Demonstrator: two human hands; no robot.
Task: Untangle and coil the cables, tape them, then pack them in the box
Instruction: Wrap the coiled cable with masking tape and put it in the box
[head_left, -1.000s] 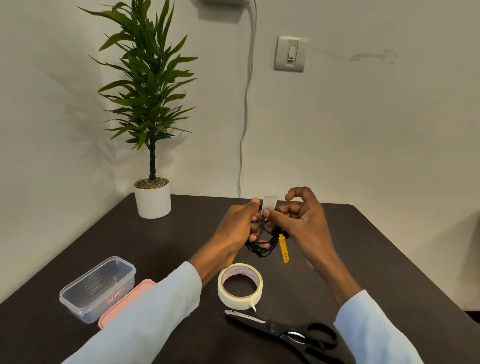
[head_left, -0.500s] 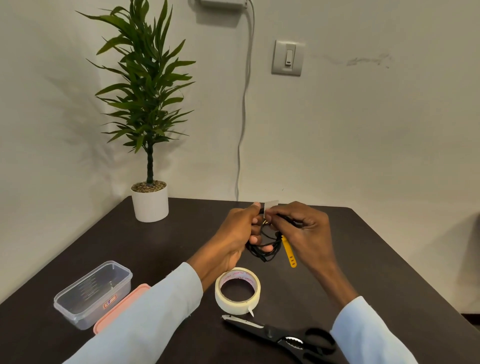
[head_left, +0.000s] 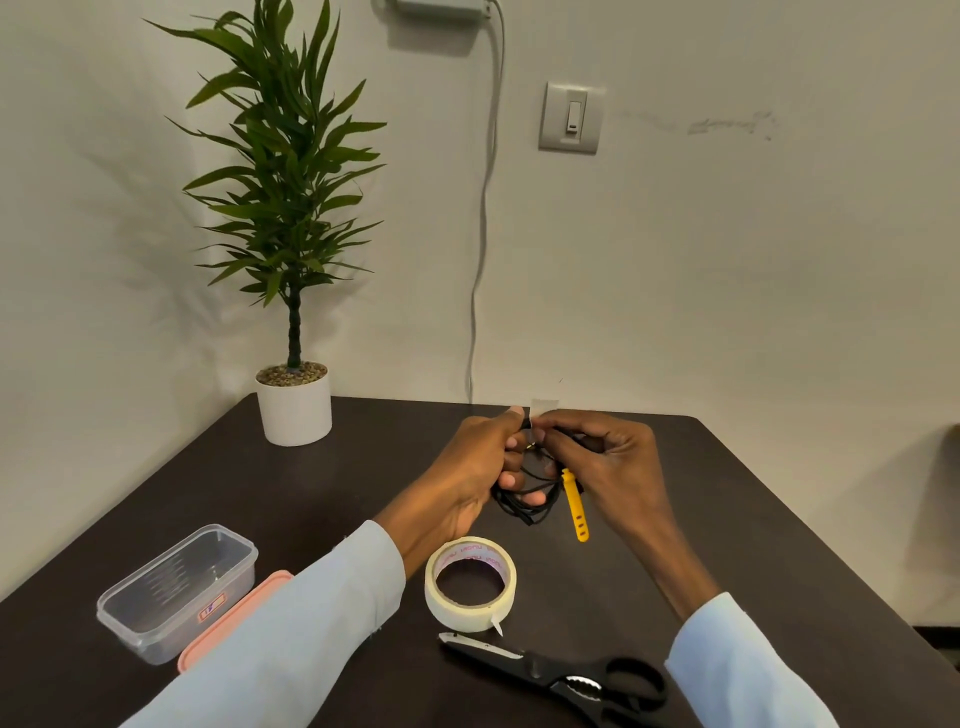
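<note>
- A clear box (head_left: 176, 592) with its pink lid (head_left: 234, 618) beside it sits near left; a potted plant (head_left: 293, 400) stands far left on the dark table (head_left: 779, 519).
- Left hand (head_left: 478, 467) curls round the coiled black cable (head_left: 524, 499) above mid-table; right hand (head_left: 608, 462) pinches a tape strip (head_left: 544, 405) at the coil's top, fingers now curled lower than before.
- A yellow tie (head_left: 574, 506) dangles.
- Tape roll (head_left: 470, 582) and scissors (head_left: 561, 675) lie near; bare tabletop lies right.

dark table (head_left: 322, 483), box (head_left: 176, 592), tape roll (head_left: 470, 605), scissors (head_left: 561, 675)
</note>
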